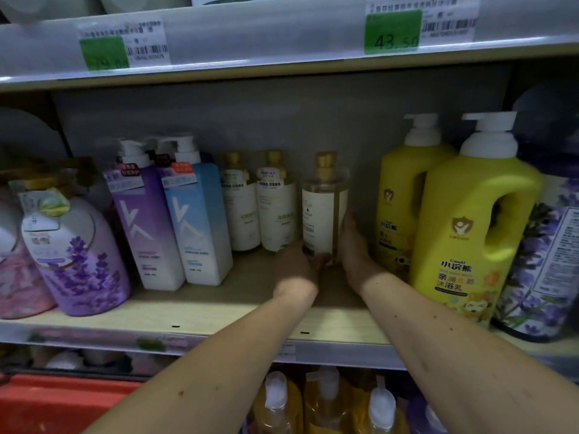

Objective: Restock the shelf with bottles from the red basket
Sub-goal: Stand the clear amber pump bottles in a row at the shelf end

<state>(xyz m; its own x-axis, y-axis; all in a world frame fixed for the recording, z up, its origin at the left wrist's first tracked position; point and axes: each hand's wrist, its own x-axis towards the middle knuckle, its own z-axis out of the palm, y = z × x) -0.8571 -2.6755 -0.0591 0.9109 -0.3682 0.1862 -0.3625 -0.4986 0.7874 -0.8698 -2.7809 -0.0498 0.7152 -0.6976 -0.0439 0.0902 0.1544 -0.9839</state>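
Observation:
A clear bottle with a gold cap and white label (324,204) stands upright deep on the wooden shelf (219,303), to the right of two matching gold-capped bottles (275,202). My left hand (297,266) grips its base from the front left, thumb across the bottom. My right hand (355,252) lies flat against its right side, fingers straight. A corner of the red basket (53,402) shows at the bottom left.
Two yellow pump jugs (463,233) stand close on the right of my right arm. Purple and blue pump bottles (175,220) and a lavender bottle (75,255) stand to the left. The upper shelf's price rail (282,36) hangs overhead. More bottles sit below.

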